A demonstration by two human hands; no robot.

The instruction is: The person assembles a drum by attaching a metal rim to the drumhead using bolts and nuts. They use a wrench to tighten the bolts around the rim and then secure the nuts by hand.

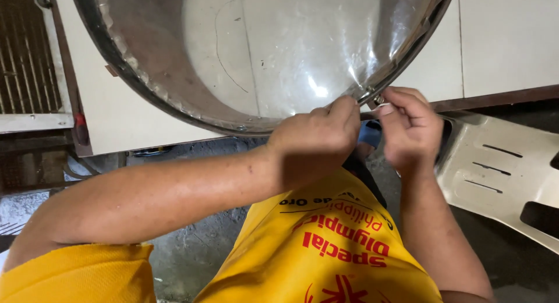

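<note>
Hoop (125, 67) w/ film (303, 47) stretched in it fills the top centre, panel (506, 41) behind it. Both hands meet at hoop's lower right rim: left hand (314, 141) just left of right hand (409, 128), a clip (377, 99) btwn their fingertips, on the rim. Grille (26, 58) far left; chair (501, 169) lower right, beside right forearm; apron (326, 250) below the hands.
</note>
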